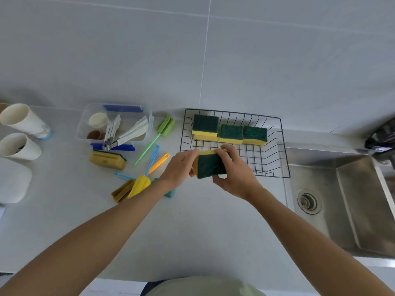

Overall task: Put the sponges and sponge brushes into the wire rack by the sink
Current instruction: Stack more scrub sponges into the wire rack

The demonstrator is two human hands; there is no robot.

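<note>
Both hands grip one green-and-yellow sponge (pixel 210 165) at the near edge of the wire rack (pixel 277 165).

The left hand (pixel 180 167) has its fingers (pixel 192 153) clasped over the sponge's left end, and the right hand (pixel 233 167) wraps its fingers (pixel 224 150) over the top with the thumb underneath, so the sponge is held off the surface (pixel 203 221), green side toward the camera. Beyond the fingers, three more sponges (pixel 232 133) lie in a row at the rack's far side. Left of the fingers, the sponge brushes (pixel 149 165) lie scattered on the surface, with a yellow sponge (pixel 106 160) beyond them near a clear container (pixel 85 124). The sink (pixel 342 199) is to the right of the fingers.
</note>
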